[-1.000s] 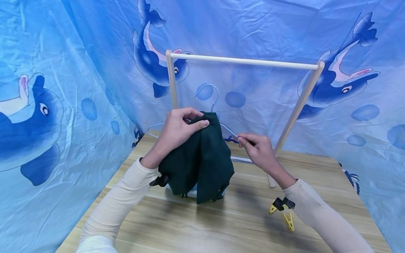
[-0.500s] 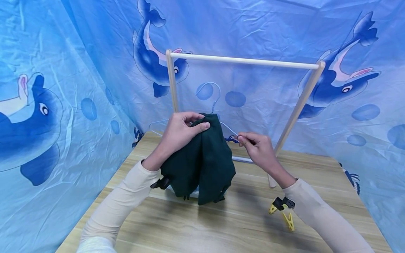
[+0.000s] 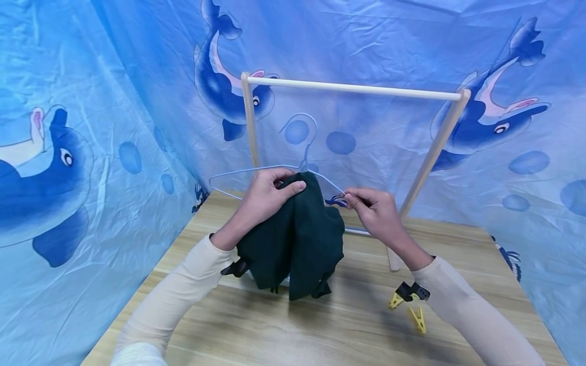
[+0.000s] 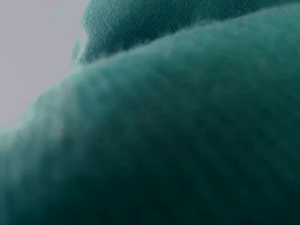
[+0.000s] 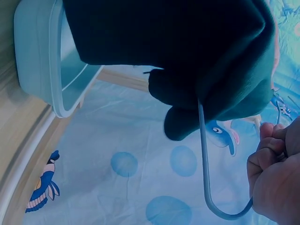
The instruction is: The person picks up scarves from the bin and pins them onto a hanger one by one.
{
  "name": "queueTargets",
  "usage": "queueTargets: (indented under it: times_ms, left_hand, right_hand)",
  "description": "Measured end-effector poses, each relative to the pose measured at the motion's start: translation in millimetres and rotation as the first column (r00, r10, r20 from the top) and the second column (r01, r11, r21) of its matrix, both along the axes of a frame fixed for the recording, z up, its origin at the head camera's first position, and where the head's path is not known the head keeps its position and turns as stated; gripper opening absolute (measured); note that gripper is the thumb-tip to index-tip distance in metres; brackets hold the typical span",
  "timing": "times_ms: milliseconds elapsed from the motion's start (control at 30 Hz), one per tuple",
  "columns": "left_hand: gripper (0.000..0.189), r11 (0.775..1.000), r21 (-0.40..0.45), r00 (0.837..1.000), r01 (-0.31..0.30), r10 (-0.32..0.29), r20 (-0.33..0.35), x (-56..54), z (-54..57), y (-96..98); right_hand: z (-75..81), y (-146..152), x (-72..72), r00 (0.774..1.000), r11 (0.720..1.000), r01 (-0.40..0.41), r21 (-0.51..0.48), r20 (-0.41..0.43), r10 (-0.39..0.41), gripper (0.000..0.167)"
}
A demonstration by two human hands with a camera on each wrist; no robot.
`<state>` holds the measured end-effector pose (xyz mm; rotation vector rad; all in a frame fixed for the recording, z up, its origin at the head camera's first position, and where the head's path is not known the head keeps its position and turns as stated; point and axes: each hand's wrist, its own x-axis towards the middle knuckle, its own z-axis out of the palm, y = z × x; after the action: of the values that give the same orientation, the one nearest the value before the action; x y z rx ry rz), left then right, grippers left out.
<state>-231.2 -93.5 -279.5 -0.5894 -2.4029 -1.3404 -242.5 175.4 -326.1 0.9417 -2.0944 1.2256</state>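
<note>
A dark green cloth garment (image 3: 316,239) hangs in folds from my left hand (image 3: 269,195), its top edge pinched between thumb and fingers. Just behind that edge rises a pale blue wire hanger (image 3: 304,162), hook up. My right hand (image 3: 377,212) pinches the hanger's right arm near its end. In the right wrist view, the hanger (image 5: 205,164) emerges from under the garment (image 5: 225,56) and curves round to the right hand (image 5: 279,171). Green cloth (image 4: 164,131) fills most of the left wrist view, hiding the left fingers. The garment's exact kind is unclear.
A wooden rack (image 3: 357,89) stands behind the hands on the wooden table (image 3: 220,320). A pale blue plastic bin (image 5: 35,51) sits below the garment, mostly hidden in the head view. Yellow clothespins (image 3: 418,320) lie near the right forearm. Blue dolphin-print sheeting (image 3: 375,40) surrounds the table.
My left hand and the garment have shifted slightly down and right. The hanger's hook is a little higher, and its left arm now shows above my left hand. The right hand keeps its grip.
</note>
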Motion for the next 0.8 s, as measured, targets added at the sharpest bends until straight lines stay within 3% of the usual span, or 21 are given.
queueTargets:
  times_ms: [133,333,500,667,800]
  left_hand:
    - [0.030,1.000,-0.014,1.000,0.006,-0.006,0.011,-7.1,-6.3,2.5]
    - [0.034,0.999,-0.029,0.996,0.014,-0.012,0.084,-17.5,-11.4,4.2]
    - [0.034,0.998,-0.058,0.994,-0.009,0.015,0.110,-28.3,-14.6,5.8]
    - [0.029,0.996,-0.083,0.993,-0.019,0.029,0.114,-40.2,-15.9,6.0]
    - [0.024,0.996,-0.085,0.997,-0.007,0.014,0.079,-51.4,-17.0,4.8]
  right_hand:
    - [0.0,0.1,1.7,0.999,1.000,-0.021,-0.004,-0.032,0.021,0.015]
    - [0.0,0.3,4.5,0.998,0.999,-0.039,0.006,-0.043,0.040,0.017]
    - [-0.7,0.4,6.4,0.998,0.999,-0.051,0.012,-0.048,0.051,0.019]
    - [-0.6,0.1,8.8,0.997,0.997,-0.071,0.020,-0.042,0.072,0.019]
    - [-0.1,-0.9,11.1,0.996,0.996,-0.085,0.020,-0.032,0.086,0.020]
